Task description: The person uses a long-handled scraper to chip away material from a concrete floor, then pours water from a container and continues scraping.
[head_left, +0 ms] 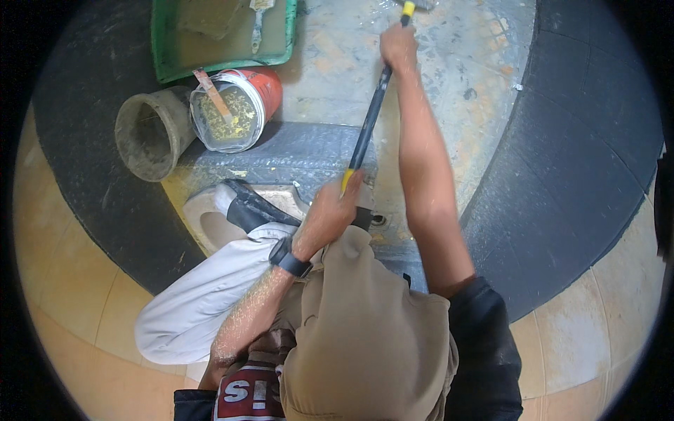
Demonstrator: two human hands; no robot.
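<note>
I grip a long-handled tool (366, 126) with a black shaft and yellow bands, slanting away from me over the wet grey surface. My left hand (330, 214), with a dark watch on its wrist, is closed round the near end of the shaft. Farther up, my right hand (399, 48) is wrapped round it close to the far yellow band. The tool's grey head (423, 4) meets the wet surface at the top edge and is partly cut off, so its exact kind cannot be made out.
At the far left lies a green tray (156, 42) of murky water with a stained flat-ended hand tool (257, 31) in it. Nearer stand a red bucket (270, 88) with speckled yellowish contents and a flat stick (213, 95), and a grey bucket (126, 133). Dark raised borders (583, 140) curve along both sides.
</note>
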